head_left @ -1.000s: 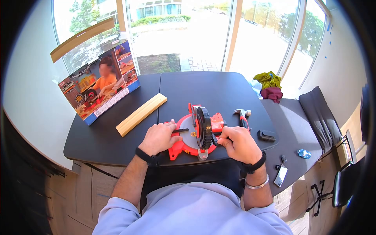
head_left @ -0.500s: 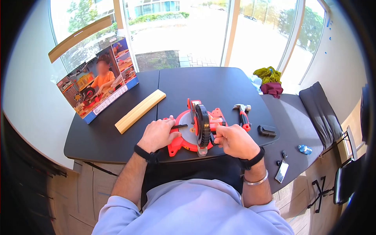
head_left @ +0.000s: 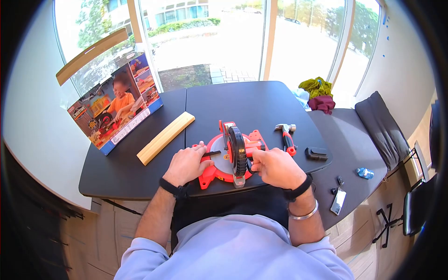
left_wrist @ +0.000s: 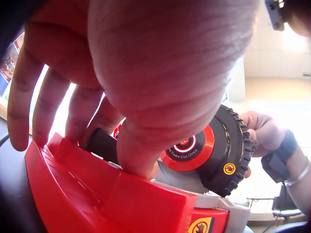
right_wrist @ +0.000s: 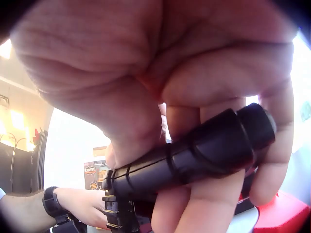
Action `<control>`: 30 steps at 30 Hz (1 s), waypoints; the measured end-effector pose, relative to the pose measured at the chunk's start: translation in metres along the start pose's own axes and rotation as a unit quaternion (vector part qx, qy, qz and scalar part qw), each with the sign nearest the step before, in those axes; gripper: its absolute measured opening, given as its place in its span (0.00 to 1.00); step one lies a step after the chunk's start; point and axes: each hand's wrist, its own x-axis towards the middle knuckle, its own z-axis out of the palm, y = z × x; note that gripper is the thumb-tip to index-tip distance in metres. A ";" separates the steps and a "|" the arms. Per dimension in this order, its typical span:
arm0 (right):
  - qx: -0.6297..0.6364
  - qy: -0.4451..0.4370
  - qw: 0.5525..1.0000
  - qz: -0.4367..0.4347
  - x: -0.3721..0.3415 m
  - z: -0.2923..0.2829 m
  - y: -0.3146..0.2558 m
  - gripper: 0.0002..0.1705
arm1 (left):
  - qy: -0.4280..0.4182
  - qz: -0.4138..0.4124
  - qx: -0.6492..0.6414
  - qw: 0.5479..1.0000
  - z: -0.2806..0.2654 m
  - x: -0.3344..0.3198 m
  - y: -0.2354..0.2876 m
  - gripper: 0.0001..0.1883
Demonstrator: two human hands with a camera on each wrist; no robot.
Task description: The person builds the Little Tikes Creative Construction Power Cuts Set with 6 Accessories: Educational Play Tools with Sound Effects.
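Observation:
A red toy miter saw [head_left: 223, 140] with a grey round plate stands near the front edge of the dark table [head_left: 140, 175]. Its black ridged blade guard [head_left: 239, 151] is upright over the plate. At the left side of the base lies my left hand [head_left: 184, 164], fingers fairly straight on the red plastic beside a short black bar [head_left: 213, 153]. The thumb in the left wrist view comes down by the base's inner edge. My right hand [head_left: 280, 169] grips the saw's black handle [right_wrist: 194, 150], fingers curled behind it and thumb along its other side.
A wooden board [head_left: 165, 138] lies left of the saw, and a picture-printed box [head_left: 114, 105] stands behind it. To the right are a claw hammer [head_left: 287, 140] and a black case [head_left: 316, 154]. A bench [head_left: 354, 135] holds a phone [head_left: 338, 201], a bottle [head_left: 365, 173] and clothes [head_left: 319, 95].
The head view has shifted slightly. My right hand has edged a little left, closer to the blade guard, still holding the handle. The left hand stays on the base.

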 end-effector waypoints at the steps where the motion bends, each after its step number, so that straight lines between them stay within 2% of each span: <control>1: 0.001 0.002 1.000 0.001 0.000 0.001 0.000 0.05 | -0.001 0.002 0.001 1.000 0.001 0.000 -0.001 0.28; 4: 0.009 0.012 1.000 -0.002 0.001 -0.001 0.000 0.05 | 0.018 0.012 0.002 1.000 0.002 0.001 -0.002 0.27; 7: 0.005 -0.004 1.000 0.016 -0.001 -0.005 -0.006 0.05 | -0.003 0.000 -0.008 1.000 -0.003 0.002 0.000 0.27; 9: 0.010 0.050 0.998 -0.024 -0.002 -0.005 -0.007 0.05 | 0.006 0.005 -0.004 1.000 -0.003 0.001 0.000 0.27; 10: 0.010 0.047 0.999 -0.023 -0.002 -0.006 -0.009 0.05 | 0.005 0.004 -0.006 1.000 -0.004 0.001 0.000 0.27; 12: 0.042 0.138 0.987 -0.074 -0.001 -0.009 -0.013 0.05 | -0.019 -0.013 -0.005 1.000 -0.006 0.002 0.000 0.30; 13: 0.042 0.134 0.987 -0.074 0.001 -0.009 -0.014 0.05 | -0.020 -0.015 -0.008 1.000 -0.005 0.002 -0.001 0.30; 15: 0.025 0.235 0.965 -0.112 0.006 -0.009 -0.015 0.06 | -0.011 -0.001 -0.010 1.000 -0.005 0.002 -0.002 0.27; 18: 0.001 0.268 0.955 -0.128 0.010 -0.008 -0.018 0.06 | -0.012 -0.003 -0.015 1.000 -0.004 0.001 -0.002 0.28; 22: 0.003 0.212 0.969 -0.124 0.000 -0.015 -0.019 0.06 | -0.018 -0.006 -0.011 1.000 -0.005 0.001 -0.001 0.28; 24: -0.006 0.120 0.986 -0.118 -0.003 -0.012 -0.008 0.06 | 0.003 0.005 0.003 1.000 -0.003 0.000 -0.001 0.29; 27: 0.001 0.100 0.987 -0.124 -0.002 -0.008 -0.004 0.06 | -0.026 -0.015 -0.005 1.000 -0.008 0.001 0.002 0.30; 30: -0.027 0.096 0.989 -0.107 -0.005 -0.011 -0.011 0.06 | -0.014 -0.003 0.000 1.000 -0.003 0.001 -0.002 0.30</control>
